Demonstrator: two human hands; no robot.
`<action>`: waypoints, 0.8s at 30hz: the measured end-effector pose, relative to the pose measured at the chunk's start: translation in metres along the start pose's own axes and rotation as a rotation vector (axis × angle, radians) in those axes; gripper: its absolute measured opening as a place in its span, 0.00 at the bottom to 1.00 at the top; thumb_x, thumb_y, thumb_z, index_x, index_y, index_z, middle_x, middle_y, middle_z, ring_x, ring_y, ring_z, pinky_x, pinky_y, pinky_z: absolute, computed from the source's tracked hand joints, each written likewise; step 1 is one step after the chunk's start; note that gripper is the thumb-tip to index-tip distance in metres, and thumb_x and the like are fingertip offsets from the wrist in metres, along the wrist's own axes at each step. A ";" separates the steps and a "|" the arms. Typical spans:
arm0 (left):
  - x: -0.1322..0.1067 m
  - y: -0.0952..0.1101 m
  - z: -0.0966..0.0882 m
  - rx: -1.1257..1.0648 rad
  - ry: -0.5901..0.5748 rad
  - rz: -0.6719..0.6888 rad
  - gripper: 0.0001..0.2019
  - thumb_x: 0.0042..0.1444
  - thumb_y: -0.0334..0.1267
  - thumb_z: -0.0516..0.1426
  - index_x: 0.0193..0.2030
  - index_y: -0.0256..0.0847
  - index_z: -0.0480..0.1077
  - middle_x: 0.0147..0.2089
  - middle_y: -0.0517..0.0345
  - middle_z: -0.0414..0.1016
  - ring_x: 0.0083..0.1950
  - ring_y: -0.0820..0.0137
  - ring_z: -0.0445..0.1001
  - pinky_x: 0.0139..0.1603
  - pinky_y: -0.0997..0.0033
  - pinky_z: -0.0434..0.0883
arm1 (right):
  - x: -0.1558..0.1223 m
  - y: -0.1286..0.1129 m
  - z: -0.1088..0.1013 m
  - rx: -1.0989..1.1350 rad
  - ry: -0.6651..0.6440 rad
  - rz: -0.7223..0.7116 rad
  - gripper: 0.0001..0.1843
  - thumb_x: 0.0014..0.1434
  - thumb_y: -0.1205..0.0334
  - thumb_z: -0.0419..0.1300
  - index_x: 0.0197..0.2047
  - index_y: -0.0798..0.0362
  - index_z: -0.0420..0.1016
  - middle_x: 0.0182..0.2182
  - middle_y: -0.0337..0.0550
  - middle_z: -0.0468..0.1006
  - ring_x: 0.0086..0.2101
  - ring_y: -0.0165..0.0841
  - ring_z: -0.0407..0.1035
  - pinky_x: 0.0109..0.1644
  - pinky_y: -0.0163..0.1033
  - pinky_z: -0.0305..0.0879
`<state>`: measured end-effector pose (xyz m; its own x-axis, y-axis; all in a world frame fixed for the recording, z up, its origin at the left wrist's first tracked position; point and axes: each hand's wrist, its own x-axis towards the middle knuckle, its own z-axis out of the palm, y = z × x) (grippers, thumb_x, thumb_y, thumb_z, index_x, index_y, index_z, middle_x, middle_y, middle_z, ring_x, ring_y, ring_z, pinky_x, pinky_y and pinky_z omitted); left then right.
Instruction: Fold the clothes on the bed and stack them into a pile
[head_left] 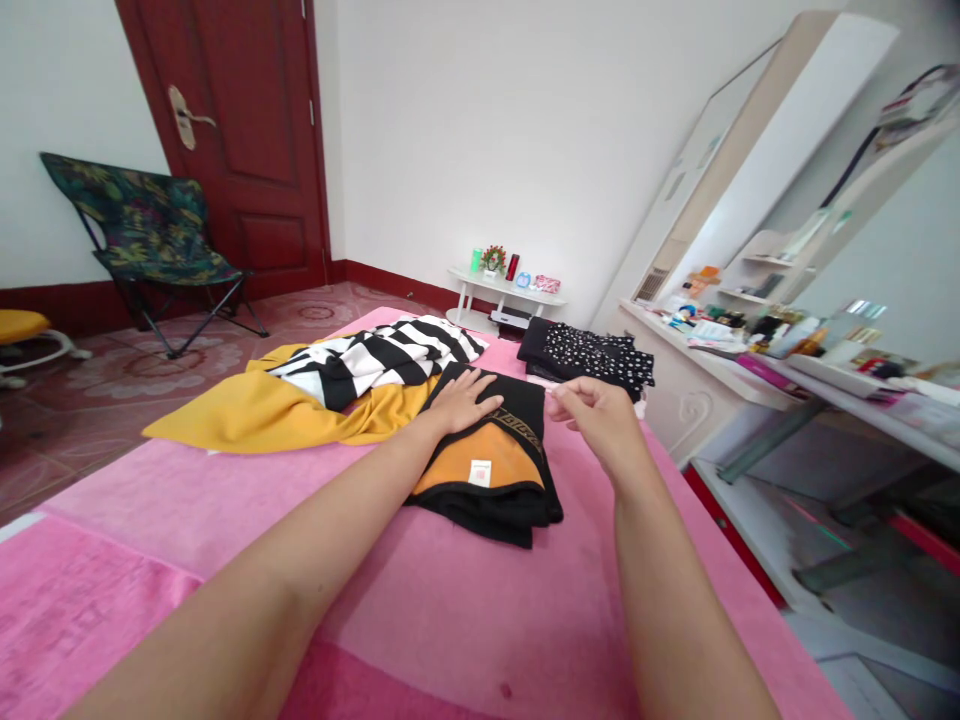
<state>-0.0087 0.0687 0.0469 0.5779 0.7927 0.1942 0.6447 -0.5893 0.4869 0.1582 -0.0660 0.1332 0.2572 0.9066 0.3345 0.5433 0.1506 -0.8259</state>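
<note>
On the pink bed point(450, 600): a folded black garment point(517, 450) with an orange panel lay at the middle, its white tag point(480, 472) facing up, right of the yellow cloth point(255, 412).
Step in hand: we judged it to be smoothing and holding down the folded garment, with one hand pinning it and the other working at its far right edge.
Left hand point(465, 398): palm down on the far end of the garment, fingers spread and flat, tips pointing far and right, touching the cloth.
Right hand point(596, 412): lifted just above the bed beside the garment's far right corner, thumb and fingertips drawn together in a pinch. We could not tell whether anything was caught between them.
Arms: both reached out nearly straight from the near edge, the left slanting in from the near left, the right coming up the right side.
Next move calls for: by our judgement, a steady press from the left palm, so the fold would not slip while the right hand dealt with the edge.
Nearby: a striped cloth point(375, 360) lay over the yellow one, and a dotted garment point(592, 352) lay far right.
</note>
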 end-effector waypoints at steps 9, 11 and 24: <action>0.001 -0.011 0.011 0.031 0.056 -0.017 0.36 0.58 0.65 0.37 0.69 0.50 0.48 0.72 0.56 0.42 0.72 0.60 0.38 0.68 0.55 0.43 | -0.002 0.064 0.015 0.051 -0.394 0.587 0.07 0.47 0.63 0.63 0.23 0.56 0.70 0.15 0.42 0.74 0.17 0.29 0.70 0.22 0.30 0.66; 0.002 -0.012 0.012 0.033 0.059 -0.017 0.36 0.58 0.66 0.37 0.69 0.51 0.48 0.72 0.57 0.42 0.72 0.60 0.39 0.68 0.55 0.43 | -0.005 0.064 0.021 0.039 -0.398 0.579 0.06 0.46 0.65 0.63 0.23 0.56 0.70 0.14 0.41 0.73 0.16 0.28 0.69 0.21 0.29 0.65; 0.002 -0.012 0.011 0.006 0.059 -0.031 0.35 0.59 0.64 0.38 0.69 0.50 0.49 0.72 0.58 0.41 0.72 0.61 0.39 0.68 0.57 0.42 | 0.003 0.052 0.034 -0.276 0.019 0.270 0.04 0.48 0.68 0.55 0.23 0.52 0.67 0.18 0.37 0.71 0.22 0.28 0.66 0.26 0.30 0.55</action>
<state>-0.0098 0.0757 0.0316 0.5269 0.8184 0.2294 0.6651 -0.5651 0.4882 0.1599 -0.0419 0.0760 0.4342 0.8911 0.1321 0.6480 -0.2071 -0.7329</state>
